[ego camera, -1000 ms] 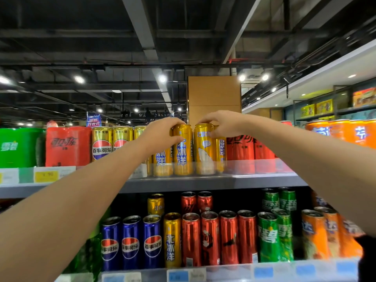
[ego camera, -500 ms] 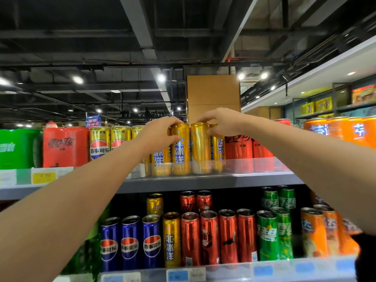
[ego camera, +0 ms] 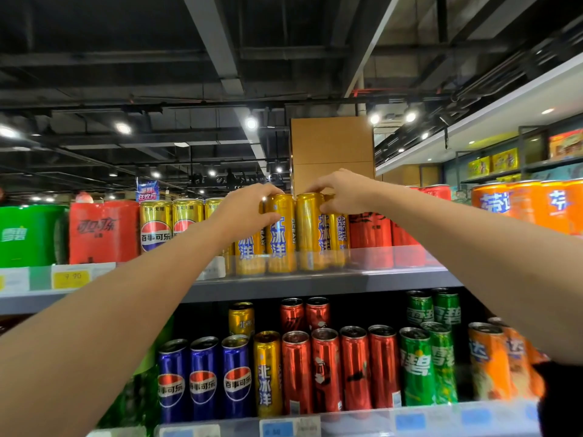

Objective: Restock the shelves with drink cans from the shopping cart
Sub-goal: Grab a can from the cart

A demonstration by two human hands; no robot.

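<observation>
1. The right-hand gold can (ego camera: 308,230) has turned. A second ago its blue letters faced us. Now its plain gold side faces us.
2. The right hand (ego camera: 342,192) has slid a bit to the right on the can tops. Now it also covers the top of the gold can behind (ego camera: 339,234).
3. The left hand (ego camera: 244,212) has curled in more, and its fingers (ego camera: 268,197) hold the top of the left-hand gold can (ego camera: 280,231).

Single head view – facing forward and slightly upward, close to the top shelf (ego camera: 315,283), arm's reach
</observation>
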